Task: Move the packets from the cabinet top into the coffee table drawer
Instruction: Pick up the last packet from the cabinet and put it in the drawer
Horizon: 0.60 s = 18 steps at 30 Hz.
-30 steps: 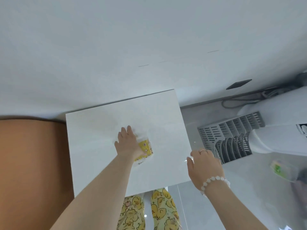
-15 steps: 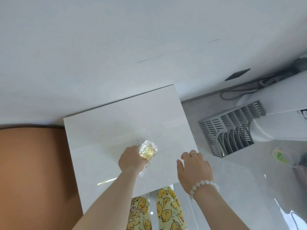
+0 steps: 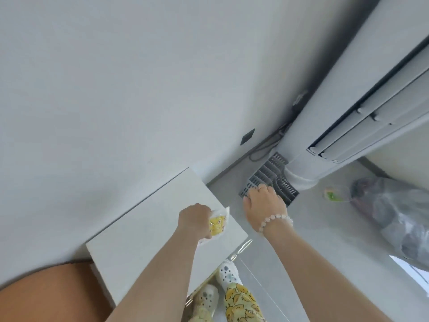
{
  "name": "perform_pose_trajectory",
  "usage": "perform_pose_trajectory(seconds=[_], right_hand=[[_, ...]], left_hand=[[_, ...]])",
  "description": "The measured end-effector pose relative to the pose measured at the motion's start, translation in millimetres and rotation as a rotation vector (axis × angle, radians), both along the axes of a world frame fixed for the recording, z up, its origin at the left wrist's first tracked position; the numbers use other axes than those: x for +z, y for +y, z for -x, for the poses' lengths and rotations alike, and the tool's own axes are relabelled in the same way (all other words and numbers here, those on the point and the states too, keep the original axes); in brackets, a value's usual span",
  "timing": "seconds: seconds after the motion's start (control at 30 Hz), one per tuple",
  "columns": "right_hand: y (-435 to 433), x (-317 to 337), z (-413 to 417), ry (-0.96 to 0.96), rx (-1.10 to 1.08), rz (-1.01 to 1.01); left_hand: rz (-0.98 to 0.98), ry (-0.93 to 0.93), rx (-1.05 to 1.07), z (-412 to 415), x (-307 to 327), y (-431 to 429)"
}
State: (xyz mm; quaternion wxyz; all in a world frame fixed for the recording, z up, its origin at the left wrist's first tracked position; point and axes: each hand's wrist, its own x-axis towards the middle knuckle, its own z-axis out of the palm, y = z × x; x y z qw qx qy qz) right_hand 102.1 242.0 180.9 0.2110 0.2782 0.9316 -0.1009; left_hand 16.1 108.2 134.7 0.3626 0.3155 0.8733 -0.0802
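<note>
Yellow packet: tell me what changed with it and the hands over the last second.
The left hand, which lay flat over the yellow packet on the cabinet top, has curled its fingers round it and drawn it toward the cabinet's right edge. The right hand holds nothing, as before, now out over the floor.

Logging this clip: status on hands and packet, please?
Left hand grips yellow packet above cabinet top. Right hand loosely curled, holding nothing, out over the floor. Coffee table drawer not in view. Nothing blocking.
</note>
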Motion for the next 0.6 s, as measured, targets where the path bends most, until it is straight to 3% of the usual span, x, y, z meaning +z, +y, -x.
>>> perform_pose_trajectory(seconds=[0.3, 0.43, 0.6], right_hand=[[33.7, 90.6, -69.5, 0.157, -0.310, -0.197], [29.4, 99.6, -121.8, 0.165, -0.472, -0.237], [31.3, 115.4, -203.4, 0.174, -0.729, -0.293]], left_hand=[[-0.167, 0.253, -0.385, -5.6, 107.0, 82.3], [-0.220, 0.351, -0.592, -39.5, 126.0, 115.5], [-0.311, 0.334, -0.848, -110.0, 149.2, 161.1]])
